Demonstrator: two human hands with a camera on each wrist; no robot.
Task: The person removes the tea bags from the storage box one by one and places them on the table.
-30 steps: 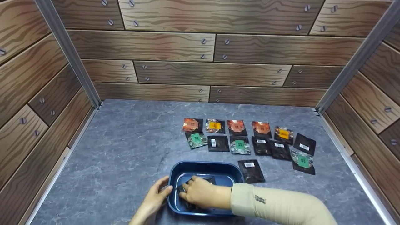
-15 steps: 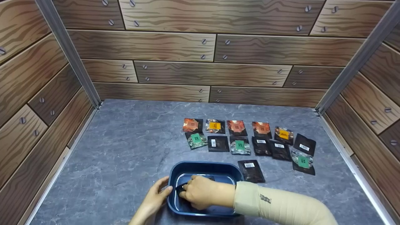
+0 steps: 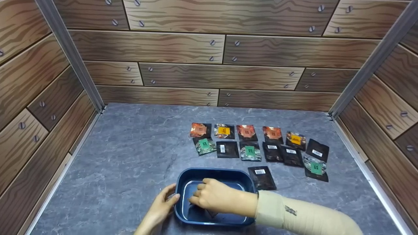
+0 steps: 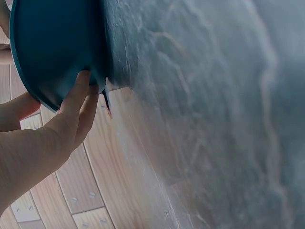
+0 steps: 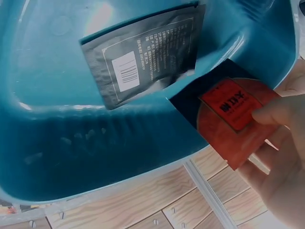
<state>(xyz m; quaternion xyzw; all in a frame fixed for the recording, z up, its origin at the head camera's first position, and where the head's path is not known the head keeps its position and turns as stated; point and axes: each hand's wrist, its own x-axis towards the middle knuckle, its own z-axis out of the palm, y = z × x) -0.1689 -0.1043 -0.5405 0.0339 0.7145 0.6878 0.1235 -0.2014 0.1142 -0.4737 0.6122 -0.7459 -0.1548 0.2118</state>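
My left hand [image 3: 161, 204] grips the left end of a blue plastic basin [image 3: 212, 175], thumb at the rim and fingers along the outer wall [image 4: 57, 52]. Inside the basin, my right hand [image 3: 214, 197] pinches a flat red-and-black tea sachet [image 5: 233, 112] between thumb and fingers, its printed front showing in the right wrist view. Beside it a black sachet [image 5: 147, 62] lies in the basin, with the white barcode label up. From the head view, the right hand hides most of both sachets.
Beyond the basin lie two rough rows of sachets, including an orange-fronted one [image 3: 247, 132], a yellow-labelled one [image 3: 224, 131] and a green-labelled one [image 3: 250, 151]. One black sachet [image 3: 262, 178] lies close by the basin's right end. Wood-patterned walls [image 3: 183, 75] enclose the grey marbled table [image 3: 130, 156].
My right hand has shifted slightly to the right inside the basin, and its forearm moved right with it. The left hand, the basin and the sachets on the table stay as they were.
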